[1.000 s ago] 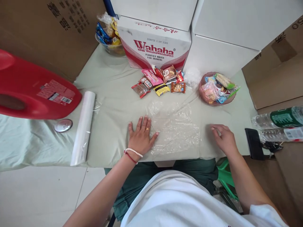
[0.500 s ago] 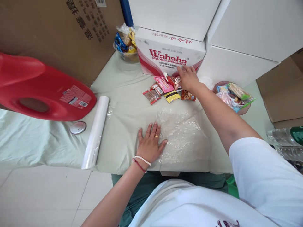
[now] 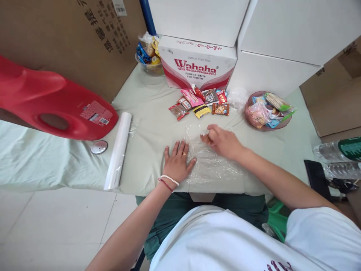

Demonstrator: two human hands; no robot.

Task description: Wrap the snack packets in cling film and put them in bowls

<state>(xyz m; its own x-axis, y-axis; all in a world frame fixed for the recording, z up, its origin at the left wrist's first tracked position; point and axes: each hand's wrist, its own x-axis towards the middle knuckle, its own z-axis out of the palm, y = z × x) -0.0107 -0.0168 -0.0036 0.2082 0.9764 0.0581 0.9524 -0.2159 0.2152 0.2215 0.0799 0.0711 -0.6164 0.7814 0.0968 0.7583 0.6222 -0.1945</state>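
Currently, mid-frame, your left hand (image 3: 177, 165) is resting at the clear film's (image 3: 217, 171) left edge, fingers apart, while your right hand (image 3: 221, 141) is pinching a mostly hidden snack packet (image 3: 205, 133).

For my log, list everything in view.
Snack packets: at least seven, mixed, table back
Plastic sheet: one, clear, table front
Film roll: one, white, left
Crumpled plastic: one, clear, back right
Snack bowls: two, pink right, clear back left
Jug: one, red, left
Disc: one, pinkish, beside jug
Wahaha box: one, white-red, back
White units: several, white, back
Cartons: several, brown, both sides
Bottles: two, clear, right
Flat object: one, black, right
Stool: one, green, below
Cloth: one, pale green, tabletop
Left hand: one, flat, sheet edge
Right hand: one, curled, over sheet
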